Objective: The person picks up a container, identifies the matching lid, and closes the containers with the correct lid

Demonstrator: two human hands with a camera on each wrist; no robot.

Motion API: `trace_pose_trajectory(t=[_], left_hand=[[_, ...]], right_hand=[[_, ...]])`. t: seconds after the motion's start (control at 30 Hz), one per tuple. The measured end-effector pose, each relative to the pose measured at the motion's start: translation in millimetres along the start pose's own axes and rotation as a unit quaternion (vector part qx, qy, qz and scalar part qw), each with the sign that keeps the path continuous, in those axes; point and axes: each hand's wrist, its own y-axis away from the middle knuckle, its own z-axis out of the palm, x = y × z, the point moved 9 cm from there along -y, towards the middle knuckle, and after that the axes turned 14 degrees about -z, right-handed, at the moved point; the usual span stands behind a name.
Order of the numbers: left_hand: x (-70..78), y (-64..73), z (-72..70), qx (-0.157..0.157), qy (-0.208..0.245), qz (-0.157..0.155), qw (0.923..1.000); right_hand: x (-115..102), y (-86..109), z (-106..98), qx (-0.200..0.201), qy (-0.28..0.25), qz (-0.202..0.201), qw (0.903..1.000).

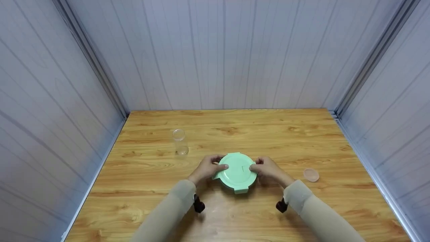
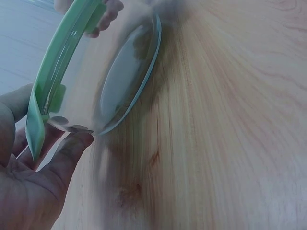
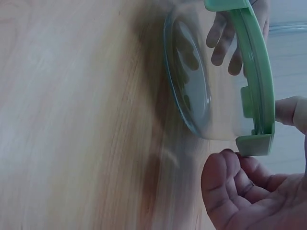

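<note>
A round glass container [image 2: 120, 81] with a mint-green clip lid [image 1: 238, 171] stands on the wooden table near the front centre. My left hand [image 1: 218, 167] grips its left side, thumb on the lid and fingers curled against the glass wall. My right hand [image 1: 258, 168] holds the right side the same way. In the left wrist view my left hand [image 2: 48, 139] sits around a lid clip flap [image 2: 34, 132] that sticks out. The right wrist view shows my right hand [image 3: 256, 141] at another clip flap [image 3: 256, 143], thumb over the lid rim.
A small clear glass bottle [image 1: 180, 142] stands to the back left of the container. A small pale pink cap [image 1: 311, 174] lies on the table [image 1: 302, 134] to the right. Panelled walls close in the table on three sides.
</note>
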Motion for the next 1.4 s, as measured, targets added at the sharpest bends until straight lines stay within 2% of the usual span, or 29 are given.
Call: trace_pose_trajectory(t=[0.27, 0.53, 0.87, 1.23, 1.4], left_hand=[[-2.0, 0.5, -0.3, -0.009, 0.007, -0.021, 0.9997], [-0.3, 0.6, 1.5, -0.013, 0.023, -0.025, 0.9993], [0.6, -0.1, 7.5, -0.009, 0.022, -0.012, 0.9996], [6.3, 12.3, 6.1, 0.036, -0.02, 0.023, 0.9989], [4.8, 21.3, 0.0, 0.048, -0.019, 0.026, 0.9983]], right_hand=[[-6.5, -4.4, 6.1, 0.037, 0.055, -0.018, 0.9976], [-12.8, -13.8, 15.4, 0.068, 0.028, -0.05, 0.9961], [-6.1, -24.0, 18.8, 0.105, -0.003, -0.057, 0.9928], [0.9, -26.1, 20.9, 0.116, -0.024, -0.062, 0.991], [0.5, -27.6, 21.4, 0.115, -0.028, -0.057, 0.9913]])
